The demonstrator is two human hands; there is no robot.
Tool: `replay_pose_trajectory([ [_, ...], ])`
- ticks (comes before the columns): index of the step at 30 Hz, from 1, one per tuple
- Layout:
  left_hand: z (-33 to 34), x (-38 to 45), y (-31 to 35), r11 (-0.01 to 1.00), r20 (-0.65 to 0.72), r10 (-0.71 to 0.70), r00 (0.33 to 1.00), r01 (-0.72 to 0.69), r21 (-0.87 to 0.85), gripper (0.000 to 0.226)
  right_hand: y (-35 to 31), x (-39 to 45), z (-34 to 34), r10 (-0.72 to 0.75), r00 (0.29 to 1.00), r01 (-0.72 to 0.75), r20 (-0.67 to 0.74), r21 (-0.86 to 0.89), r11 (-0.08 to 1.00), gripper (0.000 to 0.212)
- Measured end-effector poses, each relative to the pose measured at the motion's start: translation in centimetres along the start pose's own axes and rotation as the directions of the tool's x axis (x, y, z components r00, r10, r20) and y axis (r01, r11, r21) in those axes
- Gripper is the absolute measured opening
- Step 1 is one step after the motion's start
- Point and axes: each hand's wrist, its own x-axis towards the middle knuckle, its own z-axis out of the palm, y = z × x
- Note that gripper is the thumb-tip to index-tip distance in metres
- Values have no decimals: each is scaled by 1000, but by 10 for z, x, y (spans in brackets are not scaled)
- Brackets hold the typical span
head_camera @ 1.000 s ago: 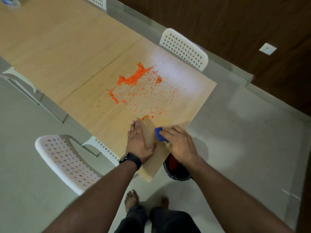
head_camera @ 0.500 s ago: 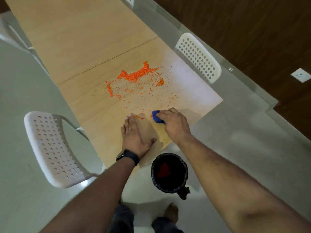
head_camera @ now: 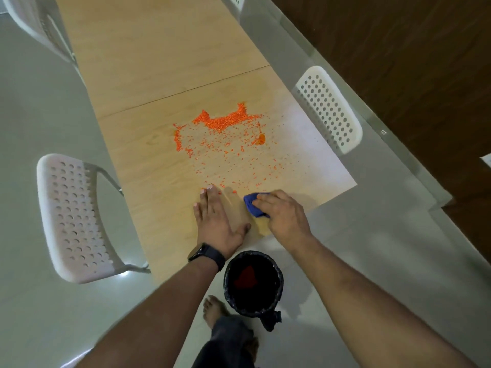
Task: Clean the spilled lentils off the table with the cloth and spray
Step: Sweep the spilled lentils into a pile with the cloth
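Around us, three white perforated chairs ring the counter (head_camera: 148,62): one near on the left (head_camera: 77,216), one on the right (head_camera: 329,107) tucked against the far-right edge, and a third (head_camera: 34,19) only partly in view at the far left. Beyond the right chair runs a dark wood-panelled wall (head_camera: 398,49). Nothing stands between our hands and the spill. The counter is pale wood with a seam crossing it, and the orange lentils (head_camera: 225,123) lie just near of that seam, thick in a ragged heap at the far side and thinning to loose scattered grains that reach almost to our fingers.

Our left hand (head_camera: 215,219) lies flat and spread on the counter, palm down, fingers straight, its tips touching the nearest stray grains; a black watch (head_camera: 206,254) sits on that wrist. Our right hand (head_camera: 281,213), just beside it, curls its fingers round a bunched blue cloth (head_camera: 253,205) and presses it to the counter near the near edge, right of the closest lentils.

Below the counter's near edge, on the grey floor (head_camera: 372,261), stands a small bin (head_camera: 253,282) lined with a black bag; something red shows at its bottom, too dim for us to name. One bare foot (head_camera: 212,309) stands beside it.
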Motion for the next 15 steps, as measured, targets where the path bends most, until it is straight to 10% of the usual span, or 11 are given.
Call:
replay_pose_trajectory([
  [15, 18, 32, 58, 1000, -2, -10, 1000, 10, 0, 123, 65, -22, -32, -164, 982, 168, 98, -35, 985, 48],
])
